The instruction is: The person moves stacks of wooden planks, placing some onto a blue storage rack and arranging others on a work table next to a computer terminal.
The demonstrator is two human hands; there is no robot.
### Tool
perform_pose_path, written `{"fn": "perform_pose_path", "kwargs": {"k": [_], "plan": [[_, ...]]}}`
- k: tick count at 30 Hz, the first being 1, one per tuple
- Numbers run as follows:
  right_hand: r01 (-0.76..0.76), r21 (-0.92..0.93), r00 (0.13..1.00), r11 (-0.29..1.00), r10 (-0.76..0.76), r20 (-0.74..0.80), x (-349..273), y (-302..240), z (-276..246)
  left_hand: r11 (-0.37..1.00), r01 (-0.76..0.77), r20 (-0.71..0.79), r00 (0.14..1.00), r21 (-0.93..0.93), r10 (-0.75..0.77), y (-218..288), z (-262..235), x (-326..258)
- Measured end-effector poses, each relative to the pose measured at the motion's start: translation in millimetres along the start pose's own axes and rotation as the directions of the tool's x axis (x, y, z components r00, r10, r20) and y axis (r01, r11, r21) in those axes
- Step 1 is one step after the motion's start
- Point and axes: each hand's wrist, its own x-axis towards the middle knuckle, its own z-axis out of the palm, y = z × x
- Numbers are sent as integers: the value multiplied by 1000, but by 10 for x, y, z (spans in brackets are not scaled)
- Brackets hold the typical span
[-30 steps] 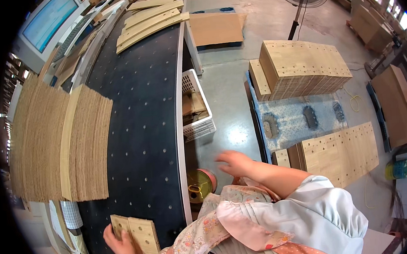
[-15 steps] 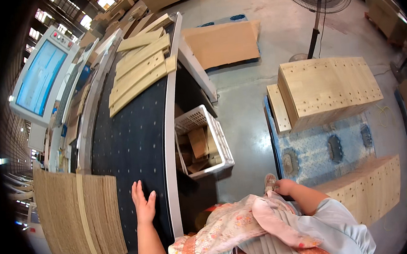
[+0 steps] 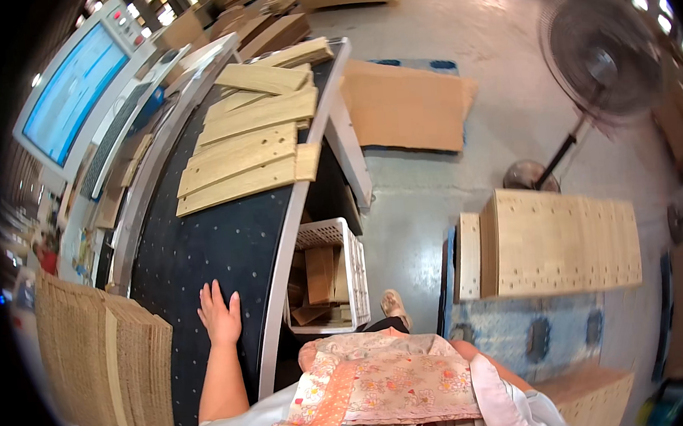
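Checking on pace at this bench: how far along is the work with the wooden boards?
Looks done: a tall stack of drilled panels stands on the floor at the right. In hand: nothing; the left hand lies flat and empty on the dark belt, and the right hand is out of view. Left: several boards lie farther up the belt, and a stack of thin sheets sits beside the left hand.

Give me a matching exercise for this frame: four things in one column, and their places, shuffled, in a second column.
Things:
1. left hand
2. white slotted plastic crate
3. pale wooden planks
4. stack of brown cardboard sheets

Places:
A. spread on the far part of the belt
B. flat on the dark speckled conveyor belt, near end
C. on the floor beside the belt, wood offcuts inside
D. left of the belt, near the person

Pairs: 1-B, 2-C, 3-A, 4-D
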Motion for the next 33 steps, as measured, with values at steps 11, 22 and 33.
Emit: {"fn": "perform_pose_path", "kwargs": {"k": [11,22,33], "plan": [[165,32,950,986,-150,-275,1632,-1449,-2180,936,-225,-165,969,-271,185,927,110,1104],[924,-173,365,341,-921,135,2329,-4849,-3470,-251,16,161,808,-968,-567,1668,192,1447],[849,-517,281,-113,-732,621,2644,-5847,-2691,-435,105,406,600,-894,-689,1890,135,1565]]}}
